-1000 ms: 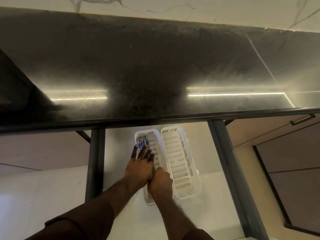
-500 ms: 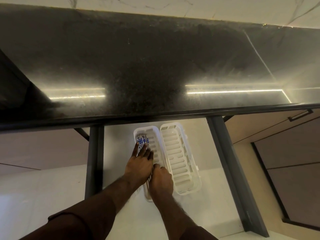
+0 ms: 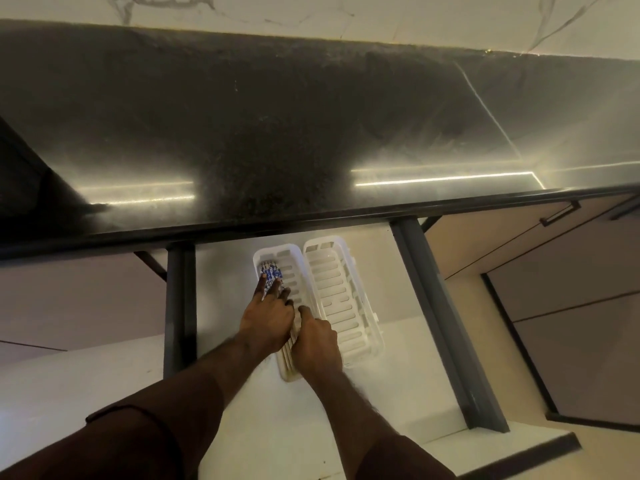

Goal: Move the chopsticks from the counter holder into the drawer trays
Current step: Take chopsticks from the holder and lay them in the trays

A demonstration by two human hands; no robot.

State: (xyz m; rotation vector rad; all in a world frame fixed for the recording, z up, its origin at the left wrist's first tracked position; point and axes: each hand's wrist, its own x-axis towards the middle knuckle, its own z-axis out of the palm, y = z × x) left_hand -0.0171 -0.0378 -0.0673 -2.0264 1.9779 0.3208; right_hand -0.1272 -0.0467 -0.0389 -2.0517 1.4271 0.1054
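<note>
- White slotted left tray in the open drawer holds the chopsticks, blue-patterned ends away from the person
- left hand lies on them, fingers straight
- right hand rests beside, fingers curled; what it grips cannot be told
- right tray just beside

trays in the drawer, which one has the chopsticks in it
The left tray, under both hands, holds the chopsticks with blue-patterned ends. The right tray beside it shows only bare slots.
</note>
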